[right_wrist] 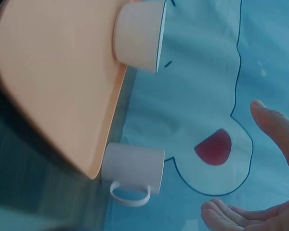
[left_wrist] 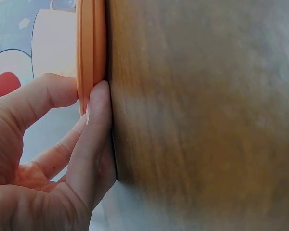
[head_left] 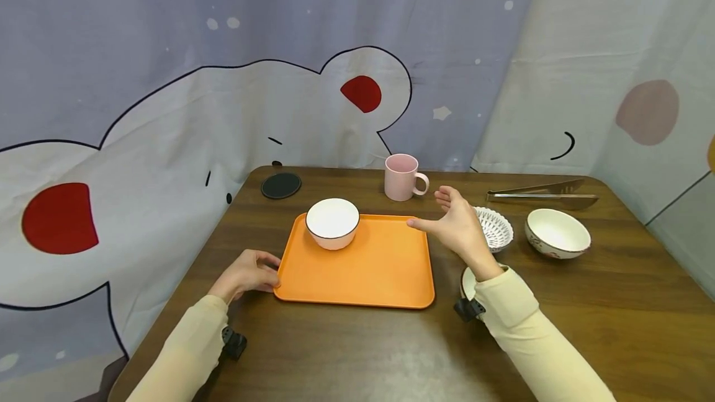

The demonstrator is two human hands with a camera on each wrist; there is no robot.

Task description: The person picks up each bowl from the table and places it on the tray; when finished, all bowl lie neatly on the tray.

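Note:
An orange tray (head_left: pixel 357 278) lies on the wooden table, with a white bowl (head_left: pixel 333 222) standing in its back left corner. My left hand (head_left: pixel 249 275) pinches the tray's left rim; in the left wrist view the thumb is on one side of the rim (left_wrist: pixel 92 43) and a finger on the other. My right hand (head_left: pixel 455 225) is raised past the tray's right edge, thumb and fingers spread apart, holding nothing. Behind the tray is a pink mug (head_left: pixel 400 178), its handle turned to the right; the right wrist view shows the mug (right_wrist: pixel 132 166) too.
Right of the tray are a white woven basket (head_left: pixel 494 228), partly behind my right hand, and a patterned bowl (head_left: pixel 557 234). Metal tongs (head_left: pixel 542 196) lie behind them. A dark round coaster (head_left: pixel 281 185) is at the back left. Another dish (head_left: pixel 468 283) is mostly hidden under my right forearm.

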